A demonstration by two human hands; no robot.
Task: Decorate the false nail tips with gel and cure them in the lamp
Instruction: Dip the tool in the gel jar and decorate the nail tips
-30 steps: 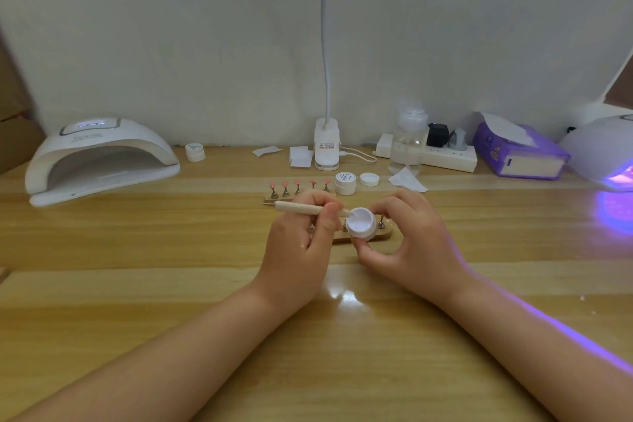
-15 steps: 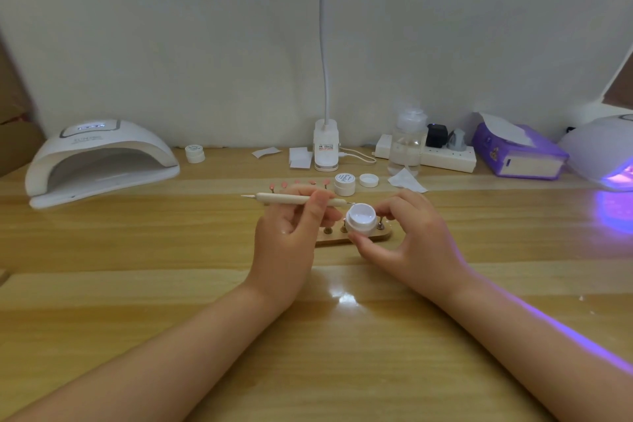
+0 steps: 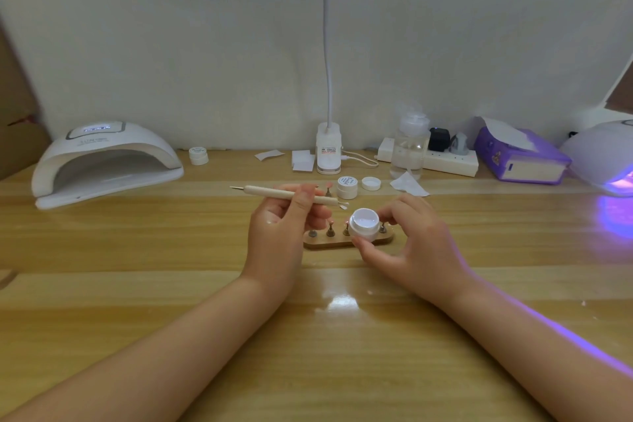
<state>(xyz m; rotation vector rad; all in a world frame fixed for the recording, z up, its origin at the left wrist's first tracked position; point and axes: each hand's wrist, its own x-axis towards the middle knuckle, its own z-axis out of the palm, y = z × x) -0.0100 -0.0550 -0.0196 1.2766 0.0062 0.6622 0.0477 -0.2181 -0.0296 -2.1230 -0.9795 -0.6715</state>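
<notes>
While the right hand (image 3: 414, 243) is gripping the open gel pot (image 3: 364, 223) just above the wooden nail stand (image 3: 329, 244), likely keeping it in reach, the left hand (image 3: 284, 226) is pinching the tool (image 3: 274, 192). Its long axis is lying left-right, gel-loaded tip pointing right toward the pot. Farther left, the lamp (image 3: 102, 161) is sitting on the table (image 3: 137, 250), opening facing near.

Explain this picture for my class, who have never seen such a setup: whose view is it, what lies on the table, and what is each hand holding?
There is no machine: a camera on a person's head looks down at their own hands. The left hand holds a wooden dotting tool with a white blob at its tip. The right hand holds an open gel pot above a wooden stand of nail-tip pegs. On the table stand a curing lamp, a desk lamp, another pot and a tissue box.
</notes>
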